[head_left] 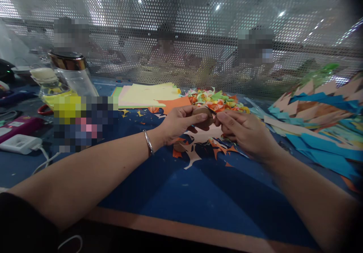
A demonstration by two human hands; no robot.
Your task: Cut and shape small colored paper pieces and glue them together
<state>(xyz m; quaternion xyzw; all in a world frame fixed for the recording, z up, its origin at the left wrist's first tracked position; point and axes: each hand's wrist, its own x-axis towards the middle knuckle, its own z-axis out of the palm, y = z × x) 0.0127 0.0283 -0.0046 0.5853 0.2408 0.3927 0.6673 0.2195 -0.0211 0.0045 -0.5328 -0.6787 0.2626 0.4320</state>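
Near the middle of the view, my left hand (181,122) pinches a small brownish piece (203,117), which looks like paper, between thumb and fingers. My right hand (241,128) is closed on a thin dark tool at the piece's right edge; the tool looks like small scissors, but most of it is hidden in the fingers. Both hands are raised over the blue table (181,200), almost touching each other. Beneath them lie pale pink paper scraps (194,156) and orange scraps (222,147).
Stacked paper sheets (150,95) and a pile of colourful cut pieces (221,101) lie behind the hands. Folded blue and peach paper (320,105) stands at right. A yellow-liquid bottle (47,86), glass jar (75,75) and white charger (21,144) are left. A perforated metal screen (181,67) stands behind.
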